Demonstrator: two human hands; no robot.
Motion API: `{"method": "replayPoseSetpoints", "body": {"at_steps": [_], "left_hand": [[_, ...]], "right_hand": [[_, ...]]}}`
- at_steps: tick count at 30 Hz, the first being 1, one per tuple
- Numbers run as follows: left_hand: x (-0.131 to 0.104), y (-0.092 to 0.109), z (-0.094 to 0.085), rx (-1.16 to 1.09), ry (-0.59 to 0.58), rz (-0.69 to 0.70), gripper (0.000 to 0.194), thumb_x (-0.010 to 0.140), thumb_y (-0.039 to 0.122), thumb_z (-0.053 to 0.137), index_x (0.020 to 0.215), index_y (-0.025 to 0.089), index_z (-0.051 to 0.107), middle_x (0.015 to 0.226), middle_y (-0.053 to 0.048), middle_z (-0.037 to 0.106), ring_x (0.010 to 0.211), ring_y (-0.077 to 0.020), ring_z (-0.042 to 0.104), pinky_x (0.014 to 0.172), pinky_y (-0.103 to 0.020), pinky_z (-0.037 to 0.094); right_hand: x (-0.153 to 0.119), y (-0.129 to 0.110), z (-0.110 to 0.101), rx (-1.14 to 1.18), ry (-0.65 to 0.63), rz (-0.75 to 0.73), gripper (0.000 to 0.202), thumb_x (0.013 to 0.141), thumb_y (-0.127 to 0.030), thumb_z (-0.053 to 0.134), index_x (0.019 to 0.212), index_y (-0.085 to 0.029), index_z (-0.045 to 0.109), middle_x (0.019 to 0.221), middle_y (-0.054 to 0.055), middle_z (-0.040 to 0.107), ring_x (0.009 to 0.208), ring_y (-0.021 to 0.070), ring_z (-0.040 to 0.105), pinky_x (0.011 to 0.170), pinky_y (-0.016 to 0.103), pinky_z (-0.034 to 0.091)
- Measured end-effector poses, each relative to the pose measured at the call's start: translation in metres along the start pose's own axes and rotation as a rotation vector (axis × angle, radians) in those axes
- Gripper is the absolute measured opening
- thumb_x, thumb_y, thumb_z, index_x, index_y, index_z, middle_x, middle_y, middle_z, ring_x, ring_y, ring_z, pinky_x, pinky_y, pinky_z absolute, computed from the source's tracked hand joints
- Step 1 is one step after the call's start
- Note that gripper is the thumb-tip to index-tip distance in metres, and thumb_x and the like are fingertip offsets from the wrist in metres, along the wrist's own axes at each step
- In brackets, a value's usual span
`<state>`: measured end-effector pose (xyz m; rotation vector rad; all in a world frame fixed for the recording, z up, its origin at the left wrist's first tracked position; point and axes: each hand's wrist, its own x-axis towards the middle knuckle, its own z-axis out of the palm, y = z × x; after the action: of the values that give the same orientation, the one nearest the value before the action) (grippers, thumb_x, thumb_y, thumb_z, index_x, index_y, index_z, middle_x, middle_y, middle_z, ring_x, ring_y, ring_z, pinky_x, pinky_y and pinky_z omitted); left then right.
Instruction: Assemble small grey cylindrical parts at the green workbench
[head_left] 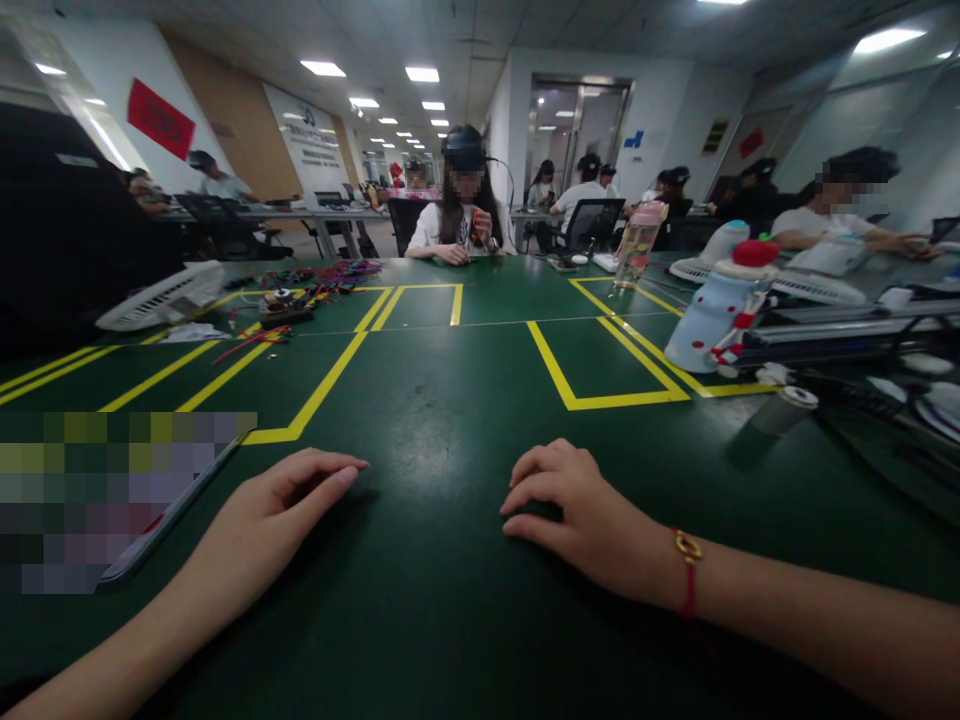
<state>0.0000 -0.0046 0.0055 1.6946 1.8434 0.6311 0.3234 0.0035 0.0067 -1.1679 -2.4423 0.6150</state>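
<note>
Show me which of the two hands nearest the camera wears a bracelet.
The right hand: a red bracelet circles its wrist, while the wrist of the left hand is bare.

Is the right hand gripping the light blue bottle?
No, the right hand rests on the green table, well apart from the light blue bottle.

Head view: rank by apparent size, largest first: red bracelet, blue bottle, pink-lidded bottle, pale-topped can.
1. Blue bottle
2. Pink-lidded bottle
3. Pale-topped can
4. Red bracelet, just a thin band

Apparent size only: the pink-lidded bottle sits farther back, so its real size against the blue one is unsure.
</note>
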Motion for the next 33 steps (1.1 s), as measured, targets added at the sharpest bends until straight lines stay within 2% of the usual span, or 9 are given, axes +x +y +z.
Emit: {"method": "replayPoseSetpoints", "body": {"at_steps": [2, 4, 8, 10, 13, 15, 18, 28, 33], "left_hand": [[0.0, -0.001, 0.0, -0.006, -0.006, 0.005, 0.044, 0.088, 0.062, 0.053, 0.11, 0.028, 0.068, 0.122, -0.001, 0.069, 0.116, -0.0285, 0.06, 0.098, -0.038, 0.041], [0.001, -0.001, 0.001, -0.009, -0.016, 0.009, 0.044, 0.088, 0.063, 0.053, 0.11, 0.028, 0.068, 0.122, -0.001, 0.069, 0.115, -0.0288, 0.06, 0.098, -0.038, 0.04], [0.002, -0.004, 0.003, -0.008, -0.023, 0.003, 0.044, 0.087, 0.064, 0.053, 0.109, 0.029, 0.068, 0.122, -0.001, 0.069, 0.115, -0.0295, 0.06, 0.098, -0.038, 0.04], [0.002, -0.005, 0.003, -0.005, -0.021, -0.007, 0.044, 0.087, 0.064, 0.053, 0.109, 0.029, 0.068, 0.121, -0.001, 0.07, 0.114, -0.0293, 0.061, 0.097, -0.038, 0.041], [0.001, -0.006, 0.004, -0.002, -0.018, -0.02, 0.043, 0.087, 0.064, 0.053, 0.109, 0.03, 0.068, 0.119, 0.0, 0.071, 0.112, -0.0288, 0.062, 0.096, -0.038, 0.042], [0.001, -0.005, 0.003, -0.001, -0.015, -0.031, 0.043, 0.086, 0.064, 0.053, 0.108, 0.03, 0.068, 0.119, 0.0, 0.071, 0.112, -0.029, 0.063, 0.097, -0.039, 0.043], [0.0, -0.004, 0.002, -0.002, -0.012, -0.039, 0.044, 0.085, 0.065, 0.054, 0.108, 0.03, 0.069, 0.118, 0.0, 0.071, 0.114, -0.0294, 0.062, 0.099, -0.039, 0.042], [0.002, -0.013, 0.003, 0.009, -0.01, -0.036, 0.048, 0.083, 0.069, 0.053, 0.109, 0.032, 0.069, 0.122, 0.001, 0.071, 0.115, -0.0295, 0.062, 0.098, -0.04, 0.044], [0.001, -0.009, 0.002, 0.019, -0.003, -0.033, 0.048, 0.084, 0.068, 0.053, 0.109, 0.031, 0.07, 0.122, -0.001, 0.071, 0.115, -0.0304, 0.062, 0.098, -0.04, 0.045]], "right_hand": [[0.0, 0.008, -0.011, 0.003, 0.049, 0.023, 0.022, 0.092, -0.042, 0.058, 0.095, -0.027, 0.074, 0.105, 0.002, 0.069, 0.1, 0.0172, 0.059, 0.089, 0.038, 0.043], [-0.012, 0.027, -0.037, -0.075, 0.209, 0.054, 0.024, 0.094, -0.041, 0.055, 0.099, -0.024, 0.072, 0.104, 0.004, 0.069, 0.097, 0.0166, 0.061, 0.088, 0.036, 0.044], [-0.058, 0.081, -0.107, -0.543, 0.576, 0.226, 0.032, 0.095, -0.041, 0.05, 0.101, -0.018, 0.071, 0.107, 0.011, 0.069, 0.103, 0.0204, 0.06, 0.093, 0.037, 0.042], [-0.084, 0.108, -0.135, -0.728, 0.6, 0.446, 0.039, 0.097, -0.041, 0.045, 0.108, -0.014, 0.07, 0.113, 0.016, 0.068, 0.107, 0.0219, 0.059, 0.088, 0.037, 0.042], [-0.112, 0.138, -0.159, -0.713, 0.496, 0.8, 0.051, 0.096, -0.048, 0.04, 0.116, -0.012, 0.069, 0.115, 0.02, 0.067, 0.106, 0.0231, 0.059, 0.078, 0.038, 0.041], [-0.121, 0.149, -0.164, -0.618, 0.417, 0.937, 0.051, 0.094, -0.051, 0.042, 0.116, -0.016, 0.071, 0.115, 0.018, 0.068, 0.102, 0.0226, 0.06, 0.075, 0.038, 0.04], [-0.122, 0.157, -0.165, -0.578, 0.433, 1.021, 0.048, 0.091, -0.052, 0.046, 0.117, -0.02, 0.071, 0.113, 0.015, 0.069, 0.095, 0.0232, 0.061, 0.073, 0.037, 0.04], [-0.118, 0.17, -0.166, -0.478, 0.581, 1.057, 0.043, 0.075, -0.055, 0.061, 0.104, -0.027, 0.074, 0.097, 0.006, 0.072, 0.081, 0.0247, 0.062, 0.073, 0.036, 0.043], [-0.115, 0.157, -0.164, -0.472, 0.644, 1.083, 0.046, 0.078, -0.056, 0.062, 0.104, -0.019, 0.074, 0.095, 0.013, 0.072, 0.077, 0.0239, 0.061, 0.071, 0.037, 0.043]]}}
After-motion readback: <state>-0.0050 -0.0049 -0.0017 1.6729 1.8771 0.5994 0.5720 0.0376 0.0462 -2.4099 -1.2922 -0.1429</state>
